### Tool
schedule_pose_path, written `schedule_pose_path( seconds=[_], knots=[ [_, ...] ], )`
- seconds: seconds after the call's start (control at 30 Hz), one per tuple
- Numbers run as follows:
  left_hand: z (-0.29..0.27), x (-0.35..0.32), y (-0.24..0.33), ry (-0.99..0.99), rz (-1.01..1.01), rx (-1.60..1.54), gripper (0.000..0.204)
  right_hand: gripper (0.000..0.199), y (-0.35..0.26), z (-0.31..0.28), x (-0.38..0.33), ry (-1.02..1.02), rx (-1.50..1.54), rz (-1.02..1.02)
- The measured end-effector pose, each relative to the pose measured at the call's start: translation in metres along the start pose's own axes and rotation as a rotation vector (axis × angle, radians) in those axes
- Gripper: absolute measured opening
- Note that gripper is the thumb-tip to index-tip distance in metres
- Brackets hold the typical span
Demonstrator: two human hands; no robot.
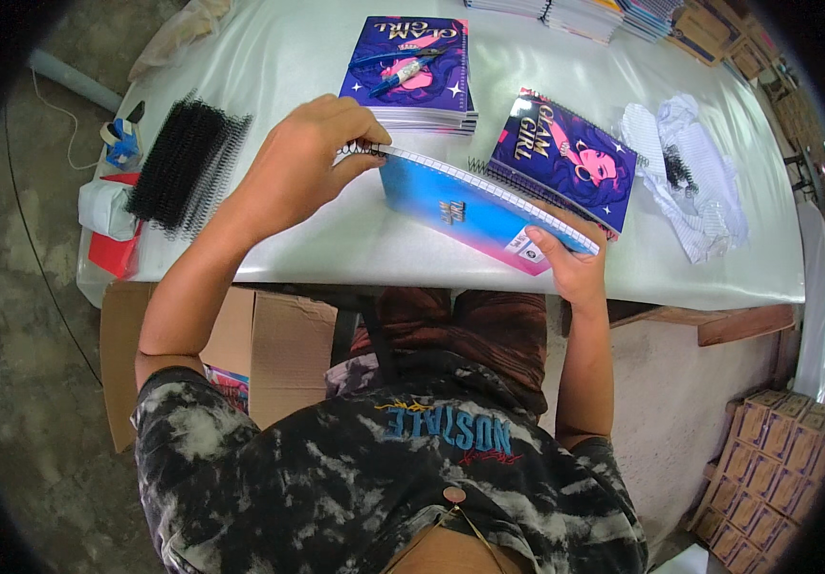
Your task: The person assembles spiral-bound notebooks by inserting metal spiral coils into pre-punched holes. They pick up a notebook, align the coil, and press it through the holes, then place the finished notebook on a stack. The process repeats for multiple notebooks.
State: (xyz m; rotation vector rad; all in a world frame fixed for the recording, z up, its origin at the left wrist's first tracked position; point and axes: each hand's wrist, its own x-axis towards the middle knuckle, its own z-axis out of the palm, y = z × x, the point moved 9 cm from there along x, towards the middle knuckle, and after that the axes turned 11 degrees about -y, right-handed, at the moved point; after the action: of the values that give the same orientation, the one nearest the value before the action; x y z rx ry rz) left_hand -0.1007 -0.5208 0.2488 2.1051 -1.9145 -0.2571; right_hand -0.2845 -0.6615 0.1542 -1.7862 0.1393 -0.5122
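A blue-and-pink notebook (451, 206) is held up on edge over the near side of the table, its row of binding holes upward. My right hand (580, 268) grips its right end, thumb on the cover and fingers behind. At its left end, my left hand (321, 143) pinches a black spiral coil (363, 148) against the holed edge; how far the coil is threaded I cannot tell. Just beyond lies a purple notebook (565, 158) with an illustrated cover, a loose coil by its left side. Farther back is a stack of similar notebooks (364, 81) with a pen (407, 77) on top.
Many black coils (183, 167) lie heaped at the left, beside a blue tape dispenser (123, 143) and a white bundle (106, 210). A crumpled striped cloth (709, 206) rests at the right. Below the table's near edge stands an open cardboard box (288, 344); cartons (776, 450) are stacked lower right.
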Motion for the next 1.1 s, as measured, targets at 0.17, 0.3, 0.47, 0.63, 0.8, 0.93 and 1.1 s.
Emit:
schedule_pose_path(
  seconds=[0.17, 0.3, 0.47, 0.63, 0.8, 0.93, 1.1],
  knots=[
    [-0.009, -0.003, 0.022, 0.089, 0.040, 0.247, 0.019, 0.024, -0.019, 0.010, 0.002, -0.021, -0.023, -0.091],
    [-0.007, 0.004, 0.024, -0.009, 0.049, 0.300, 0.020, 0.024, -0.025, 0.016, 0.003, -0.045, -0.058, -0.154],
    [-0.011, 0.003, 0.035, 0.084, 0.170, 0.358, 0.019, 0.029, -0.018, 0.017, -0.002, -0.056, -0.068, -0.177],
    [-0.004, 0.005, 0.034, 0.017, 0.151, 0.382, 0.020, 0.033, -0.024, 0.020, -0.002, -0.045, -0.106, -0.226],
    [-0.009, 0.005, 0.036, -0.052, 0.088, 0.450, 0.018, 0.035, -0.032, 0.026, -0.003, -0.063, -0.179, -0.260],
    [-0.004, -0.001, 0.037, 0.081, 0.189, 0.363, 0.021, 0.036, -0.032, 0.027, -0.007, -0.040, -0.197, -0.291],
    [-0.011, -0.001, 0.042, 0.040, 0.140, 0.379, 0.022, 0.034, -0.031, 0.031, -0.010, -0.014, -0.173, -0.308]
  ],
)
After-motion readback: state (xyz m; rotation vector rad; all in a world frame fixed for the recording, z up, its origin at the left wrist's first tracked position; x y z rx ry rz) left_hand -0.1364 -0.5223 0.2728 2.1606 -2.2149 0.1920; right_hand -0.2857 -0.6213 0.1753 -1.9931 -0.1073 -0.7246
